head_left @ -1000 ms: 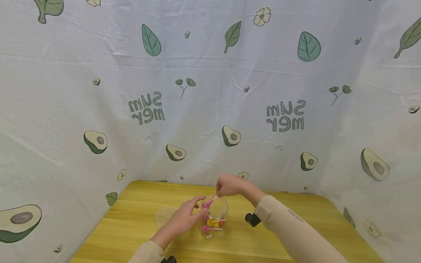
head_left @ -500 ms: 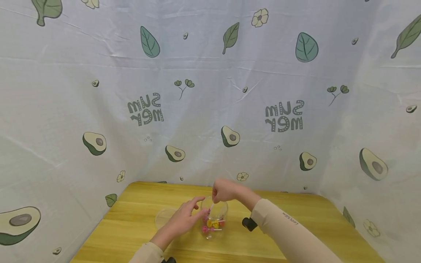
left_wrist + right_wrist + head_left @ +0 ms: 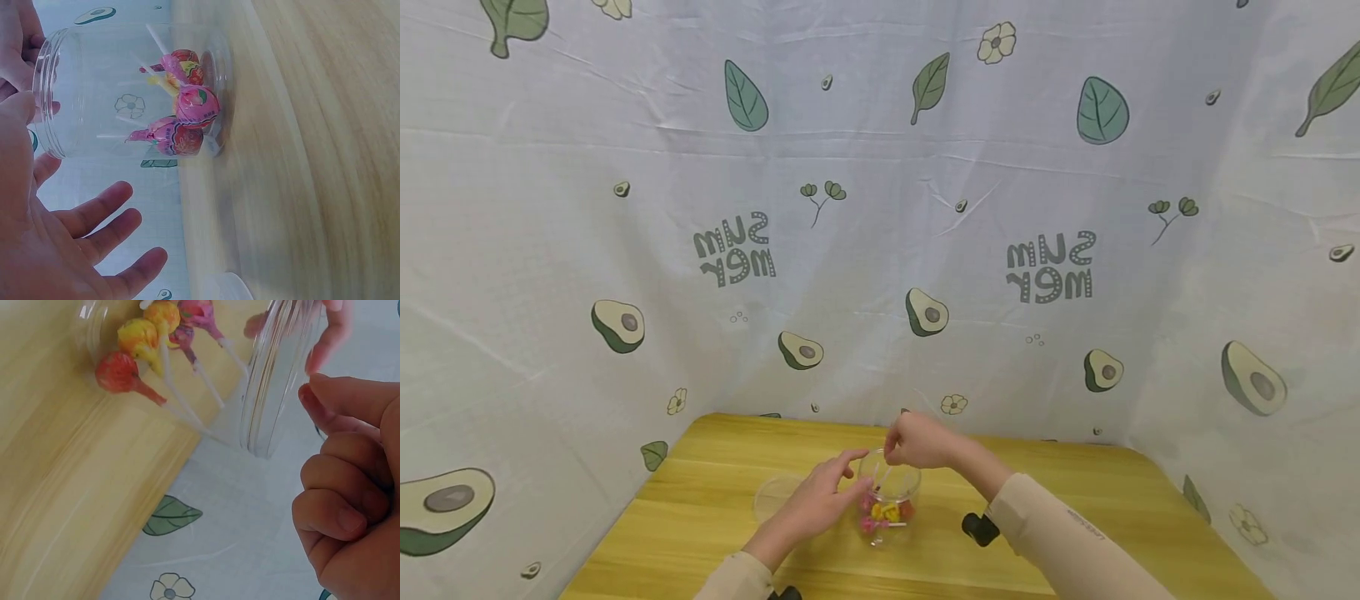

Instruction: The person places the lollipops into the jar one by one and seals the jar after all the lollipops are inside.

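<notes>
A clear plastic jar (image 3: 912,483) with an uncovered mouth stands on the table, holding several wrapped lollipops (image 3: 199,106). Pink, yellow and red wrappers show, some with white sticks pointing up toward the mouth. My left hand (image 3: 820,497) holds the jar by its rim between thumb and forefinger, the other fingers spread apart from the wall. Just over the mouth hovers my right hand (image 3: 921,440). Seen from the right wrist, its thumb and forefinger tips come together beside the rim, nothing visible between them, with the remaining fingers curled. A red lollipop (image 3: 117,372) lies lowest in that view.
A clear round lid (image 3: 775,497) lies on the wooden table (image 3: 730,450), left of the jar and partly behind the left hand. A white curtain (image 3: 865,250) printed with avocados and leaves hangs around the table's back and sides.
My right hand has lowered a pink lollipop by its stick into the jar and let it go, then risen slightly over the mouth. The left hand keeps its place at the rim.
</notes>
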`<state>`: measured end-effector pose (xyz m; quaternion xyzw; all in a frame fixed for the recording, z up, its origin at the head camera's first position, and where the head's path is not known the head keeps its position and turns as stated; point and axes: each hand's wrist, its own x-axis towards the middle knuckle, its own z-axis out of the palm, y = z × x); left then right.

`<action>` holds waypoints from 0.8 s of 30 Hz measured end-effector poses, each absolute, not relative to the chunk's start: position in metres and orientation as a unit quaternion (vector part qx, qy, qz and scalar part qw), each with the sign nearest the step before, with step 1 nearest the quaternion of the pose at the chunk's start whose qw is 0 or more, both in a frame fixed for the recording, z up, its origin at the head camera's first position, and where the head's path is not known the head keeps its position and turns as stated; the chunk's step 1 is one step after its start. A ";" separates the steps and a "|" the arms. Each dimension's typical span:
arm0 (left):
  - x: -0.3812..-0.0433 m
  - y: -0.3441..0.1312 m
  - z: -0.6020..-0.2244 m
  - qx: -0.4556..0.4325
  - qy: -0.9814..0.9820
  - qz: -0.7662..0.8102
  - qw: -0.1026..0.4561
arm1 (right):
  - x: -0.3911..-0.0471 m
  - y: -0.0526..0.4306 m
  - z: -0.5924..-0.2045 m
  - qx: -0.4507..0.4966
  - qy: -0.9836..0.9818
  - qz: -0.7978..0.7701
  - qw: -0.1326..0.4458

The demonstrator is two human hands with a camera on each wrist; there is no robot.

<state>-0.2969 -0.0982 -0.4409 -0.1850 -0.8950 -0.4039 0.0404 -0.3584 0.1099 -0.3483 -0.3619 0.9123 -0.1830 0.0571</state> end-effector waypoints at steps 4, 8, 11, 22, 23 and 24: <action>-0.298 -0.099 -0.440 -0.182 -0.896 -0.402 0.044 | -0.351 0.113 -0.351 -0.369 0.906 -0.205 0.037; -0.299 -0.100 -0.440 -0.178 -0.899 -0.398 0.050 | -0.343 0.115 -0.355 -0.367 0.901 -0.231 0.019; -0.298 -0.104 -0.438 -0.175 -0.899 -0.398 0.055 | -0.337 0.114 -0.359 -0.363 0.898 -0.248 0.011; -0.291 -0.132 -0.437 -0.161 -0.914 -0.363 0.083 | -0.311 0.095 -0.361 -0.347 0.888 -0.302 0.001; -0.290 -0.135 -0.437 -0.160 -0.915 -0.359 0.086 | -0.309 0.092 -0.361 -0.347 0.887 -0.305 -0.001; -0.289 -0.137 -0.437 -0.158 -0.917 -0.355 0.088 | -0.307 0.089 -0.361 -0.344 0.887 -0.309 -0.001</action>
